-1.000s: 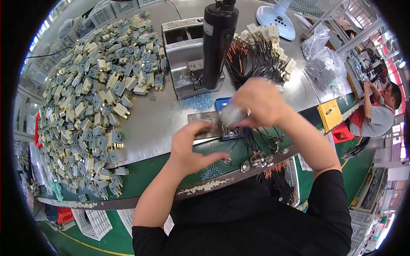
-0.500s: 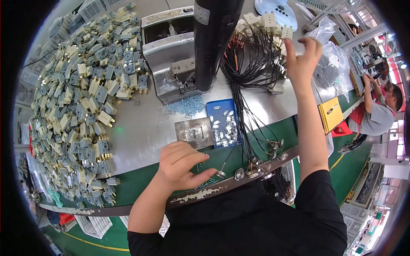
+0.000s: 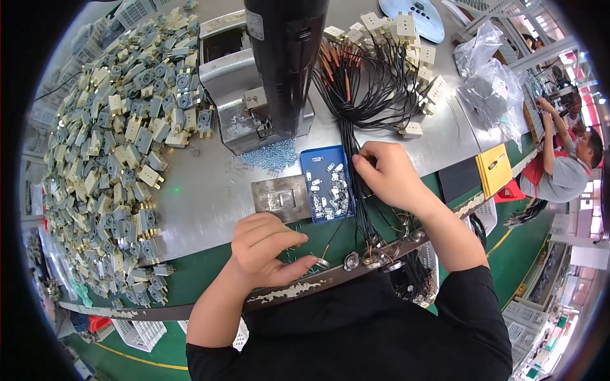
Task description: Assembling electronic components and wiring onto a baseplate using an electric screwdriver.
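Observation:
My left hand (image 3: 267,249) hovers over the table's front edge, index finger and thumb apart with a gap between them. Its thumb tip is beside a round metal disc (image 3: 323,263) on a thin wire; whether they touch I cannot tell. My right hand (image 3: 389,174) is curled against the bundle of black cables (image 3: 347,134), thumb and fingers drawn together; what they hold is hidden. Cream plug housings (image 3: 405,26) sit at the cables' far ends, and more round metal discs (image 3: 375,256) hang at the near ends. A blue tray (image 3: 325,166) of small metal clips lies between my hands.
A large heap of grey and cream plug parts (image 3: 121,152) covers the left side. A metal machine with a black column (image 3: 283,63) stands at the back centre, blue screws (image 3: 272,156) before it. A metal fixture plate (image 3: 279,198) adjoins the tray. Right: yellow pad (image 3: 494,170), plastic bags (image 3: 492,89), a co-worker (image 3: 565,168).
My right hand has come down and leftward from the cream housings to the cable bundle, its fingers going from spread to curled. My left hand has barely moved. The view has shifted slightly.

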Tool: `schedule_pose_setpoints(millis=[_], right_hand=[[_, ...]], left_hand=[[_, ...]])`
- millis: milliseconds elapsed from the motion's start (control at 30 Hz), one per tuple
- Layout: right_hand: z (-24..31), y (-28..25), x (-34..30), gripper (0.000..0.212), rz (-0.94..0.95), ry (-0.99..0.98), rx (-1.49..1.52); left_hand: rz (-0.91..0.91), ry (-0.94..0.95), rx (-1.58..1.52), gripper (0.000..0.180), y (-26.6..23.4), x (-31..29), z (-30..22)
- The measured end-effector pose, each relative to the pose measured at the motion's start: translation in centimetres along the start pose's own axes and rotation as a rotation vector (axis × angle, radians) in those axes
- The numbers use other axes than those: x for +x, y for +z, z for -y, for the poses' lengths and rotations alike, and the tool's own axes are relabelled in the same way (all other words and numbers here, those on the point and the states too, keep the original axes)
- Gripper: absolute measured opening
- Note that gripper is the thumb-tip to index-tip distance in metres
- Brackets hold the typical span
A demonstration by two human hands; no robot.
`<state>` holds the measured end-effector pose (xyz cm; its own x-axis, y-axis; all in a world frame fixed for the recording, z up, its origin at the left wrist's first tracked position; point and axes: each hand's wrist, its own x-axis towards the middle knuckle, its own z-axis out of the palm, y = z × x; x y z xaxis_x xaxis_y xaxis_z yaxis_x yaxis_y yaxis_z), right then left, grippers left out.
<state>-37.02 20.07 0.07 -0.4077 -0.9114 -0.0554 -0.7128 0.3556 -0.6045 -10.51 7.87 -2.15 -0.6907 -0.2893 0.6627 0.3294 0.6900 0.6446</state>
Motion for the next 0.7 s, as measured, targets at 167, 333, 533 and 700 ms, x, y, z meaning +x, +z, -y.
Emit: schedule_pose_setpoints(millis=[167,333,533,700], right_hand=[[-2.0,-2.2,0.1,0.023,0.159,0.454,0.990],[-2.2,-4.4,-1.6,0.051,0.308,0.604,1.315],[-2.9,-7.0,-2.0,0.055,-0.090,0.364,1.895],[-1.8,-7.4,1.7,0.049,-0.123,-0.177,1.173]], left_hand=[[-0.026,-0.004,-0.030,0.028,0.0,0.0,0.0],[-0.046,-0.067,-0.046,0.025,-0.4,-0.1,-0.4],[-0.051,-0.064,-0.016,0.025,-0.7,0.1,-0.5],[-0.067,-0.116,-0.038,0.030,-1.1,-0.7,-0.2]])
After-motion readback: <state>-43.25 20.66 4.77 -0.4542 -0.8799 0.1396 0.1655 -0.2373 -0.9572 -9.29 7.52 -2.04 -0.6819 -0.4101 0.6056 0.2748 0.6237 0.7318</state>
